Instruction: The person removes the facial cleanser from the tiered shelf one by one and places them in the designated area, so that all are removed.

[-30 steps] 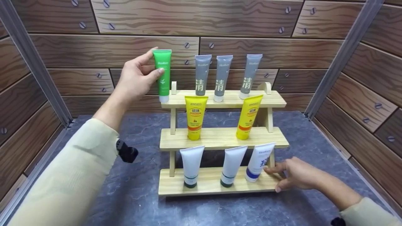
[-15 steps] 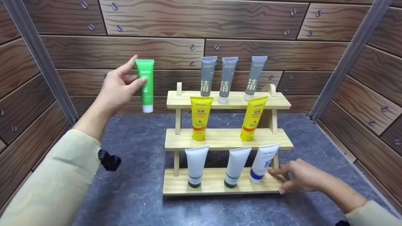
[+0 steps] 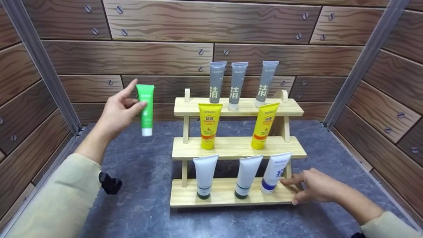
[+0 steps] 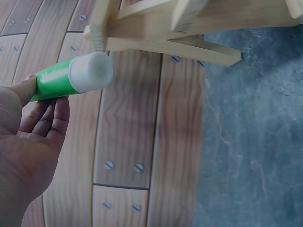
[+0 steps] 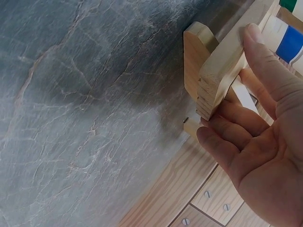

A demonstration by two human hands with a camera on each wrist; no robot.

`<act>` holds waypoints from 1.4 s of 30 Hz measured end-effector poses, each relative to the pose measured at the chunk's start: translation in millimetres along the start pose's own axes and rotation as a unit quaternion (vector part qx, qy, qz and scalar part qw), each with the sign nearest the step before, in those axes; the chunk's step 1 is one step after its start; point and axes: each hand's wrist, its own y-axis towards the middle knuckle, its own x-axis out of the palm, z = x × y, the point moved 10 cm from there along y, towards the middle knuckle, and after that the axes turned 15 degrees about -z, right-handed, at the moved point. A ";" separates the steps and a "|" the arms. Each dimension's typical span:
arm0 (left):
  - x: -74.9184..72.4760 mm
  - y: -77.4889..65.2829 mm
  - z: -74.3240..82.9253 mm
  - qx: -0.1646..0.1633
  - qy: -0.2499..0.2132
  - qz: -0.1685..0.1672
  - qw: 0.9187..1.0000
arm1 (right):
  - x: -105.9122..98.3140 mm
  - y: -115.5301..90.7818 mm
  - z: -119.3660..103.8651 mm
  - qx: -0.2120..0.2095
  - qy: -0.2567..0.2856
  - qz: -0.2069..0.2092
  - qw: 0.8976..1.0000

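Note:
My left hand [image 3: 118,110] pinches a green tube [image 3: 147,105] with a white cap, thumb in front and fingers behind. The tube hangs cap down in the air, left of the three-tier wooden display rack [image 3: 188,195]. In the left wrist view its white cap [image 4: 92,72] points toward the rack's wooden parts. At the rack's lower right end, my right hand [image 3: 315,185] grips the bottom shelf. The right wrist view shows the thumb [image 5: 255,38] on one side of the shelf end [image 5: 220,78] and the fingers on the other. Beside that hand leans a white tube with a blue band [image 3: 276,172].
Several grey tubes [image 3: 238,84] stand on the top shelf. Two yellow tubes [image 3: 209,125] occupy the middle one. White tubes with dark green caps [image 3: 205,175] share the bottom shelf. Wood-patterned walls [image 3: 158,23] enclose the dark marbled tabletop [image 3: 138,205].
My left hand has carried the green tube from the top shelf's left end leftward and down. The right hand keeps its grip on the bottom shelf.

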 end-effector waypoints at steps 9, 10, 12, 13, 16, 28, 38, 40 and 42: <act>9.7 -7.0 -34.7 -0.031 -0.015 -0.012 0.999 | 1.1 -0.6 -2.1 -0.016 -0.007 0.000 1.000; 10.7 -7.7 -37.9 -0.034 -0.016 -0.012 0.999 | 1.1 -0.4 -1.8 -0.016 -0.007 0.000 1.000; 12.7 -9.4 -44.7 -0.040 -0.021 -0.011 0.999 | 1.5 0.1 -1.7 -0.018 -0.006 -0.001 1.000; 14.1 -9.7 -48.1 -0.042 -0.022 -0.012 0.999 | 1.7 0.3 -2.0 -0.019 -0.007 0.000 1.000; 18.5 -11.6 -58.3 -0.047 -0.028 -0.013 0.998 | 2.4 1.5 -2.1 -0.020 -0.007 -0.001 1.000; 36.5 -14.9 -90.5 -0.067 -0.032 -0.010 0.997 | 1.1 -0.3 -3.9 -0.014 -0.005 -0.001 1.000; 56.5 -15.2 -118.8 -0.116 -0.021 -0.042 0.992 | 1.2 -0.7 -2.1 -0.012 -0.009 0.002 1.000; 59.5 -15.0 -124.0 -0.122 -0.020 -0.041 0.992 | 1.5 -0.6 -1.3 -0.011 -0.006 0.001 1.000; 61.7 -15.4 -129.0 -0.130 -0.017 -0.040 0.991 | 1.7 -0.6 0.0 -0.007 -0.004 0.000 1.000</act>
